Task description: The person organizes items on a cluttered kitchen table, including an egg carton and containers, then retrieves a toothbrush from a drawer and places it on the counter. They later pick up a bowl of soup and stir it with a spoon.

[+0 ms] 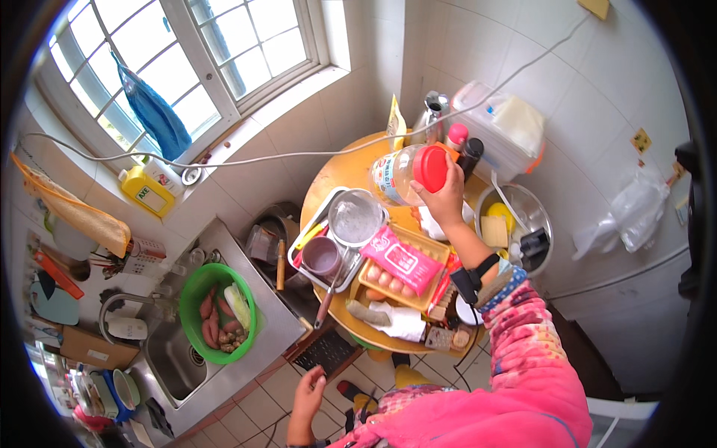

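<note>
My right hand (pixel 445 199) grips the red lid (pixel 430 168) of a clear plastic jar (pixel 392 173). The jar lies tilted on its side in the air over the far part of a round wooden table (pixel 330 168), its labelled body pointing left. Below it on the table are a round strainer (pixel 355 218) and a pink packet of wipes (pixel 400 260), which rests on a yellow basket (pixel 434 246) with eggs (pixel 386 277). Low in front of my body, my left hand (pixel 309 392) hangs over the tiled floor, holding nothing, its fingers loosely bent.
Left of the table, a green basin (pixel 246 336) with sweet potatoes and a leafy vegetable stands on the steel sink counter (pixel 274 330). A steel bowl (pixel 546 224), a plastic storage box (pixel 476 106) and a thermos (pixel 431 117) are at the right and back. A cable (pixel 280 161) crosses above the table.
</note>
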`<state>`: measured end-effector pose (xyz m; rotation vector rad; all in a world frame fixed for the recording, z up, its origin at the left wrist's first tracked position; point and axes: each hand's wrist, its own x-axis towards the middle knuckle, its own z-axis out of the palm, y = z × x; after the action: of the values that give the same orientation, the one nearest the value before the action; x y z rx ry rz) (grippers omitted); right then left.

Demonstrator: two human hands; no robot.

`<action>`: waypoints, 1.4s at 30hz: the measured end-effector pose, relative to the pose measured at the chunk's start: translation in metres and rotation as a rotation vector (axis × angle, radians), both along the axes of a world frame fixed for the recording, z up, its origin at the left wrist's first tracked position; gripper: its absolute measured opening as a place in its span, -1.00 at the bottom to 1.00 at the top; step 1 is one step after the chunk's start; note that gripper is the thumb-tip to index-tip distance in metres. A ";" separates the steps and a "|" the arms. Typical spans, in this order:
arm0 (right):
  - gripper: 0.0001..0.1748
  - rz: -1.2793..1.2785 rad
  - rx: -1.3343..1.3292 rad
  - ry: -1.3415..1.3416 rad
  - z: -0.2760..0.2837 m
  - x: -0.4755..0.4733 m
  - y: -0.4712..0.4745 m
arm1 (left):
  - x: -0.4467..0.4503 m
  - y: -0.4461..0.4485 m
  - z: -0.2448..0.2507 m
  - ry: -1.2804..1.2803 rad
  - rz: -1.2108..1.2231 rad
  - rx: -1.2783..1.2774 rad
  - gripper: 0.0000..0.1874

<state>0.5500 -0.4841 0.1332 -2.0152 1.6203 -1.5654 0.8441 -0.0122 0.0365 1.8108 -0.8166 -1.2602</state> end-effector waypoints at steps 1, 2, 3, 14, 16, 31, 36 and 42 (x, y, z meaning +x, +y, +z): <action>0.17 -0.004 -0.003 0.059 -0.007 0.008 -0.018 | -0.006 0.011 -0.005 -0.019 0.046 0.030 -0.59; 0.17 -0.012 0.010 0.112 -0.014 0.018 -0.034 | -0.009 0.021 -0.010 0.004 0.088 0.084 -0.58; 0.17 -0.021 0.027 0.168 -0.022 0.028 -0.047 | -0.014 0.033 -0.015 -0.025 0.111 0.075 -0.58; 0.14 -0.011 0.095 0.484 -0.054 0.139 -0.198 | -0.039 0.168 -0.141 -0.416 0.236 0.390 -0.54; 0.11 -0.039 0.190 0.536 -0.058 0.141 -0.223 | -0.048 0.203 -0.172 -0.583 0.093 0.475 -0.54; -0.02 0.141 0.018 0.748 -0.077 0.096 -0.194 | -0.068 0.136 -0.041 -0.251 0.156 0.456 -0.50; -0.47 0.493 -0.071 0.707 -0.058 0.005 -0.087 | -0.042 0.112 -0.045 -0.153 0.114 0.359 -0.54; -0.76 0.362 0.026 0.581 -0.014 -0.139 0.035 | 0.002 0.080 -0.049 -0.215 -0.111 0.374 -0.50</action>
<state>0.4108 -0.4496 0.1196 -2.7209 1.2837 -0.8778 0.8464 0.0681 -0.0129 2.2572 -0.8493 -1.3747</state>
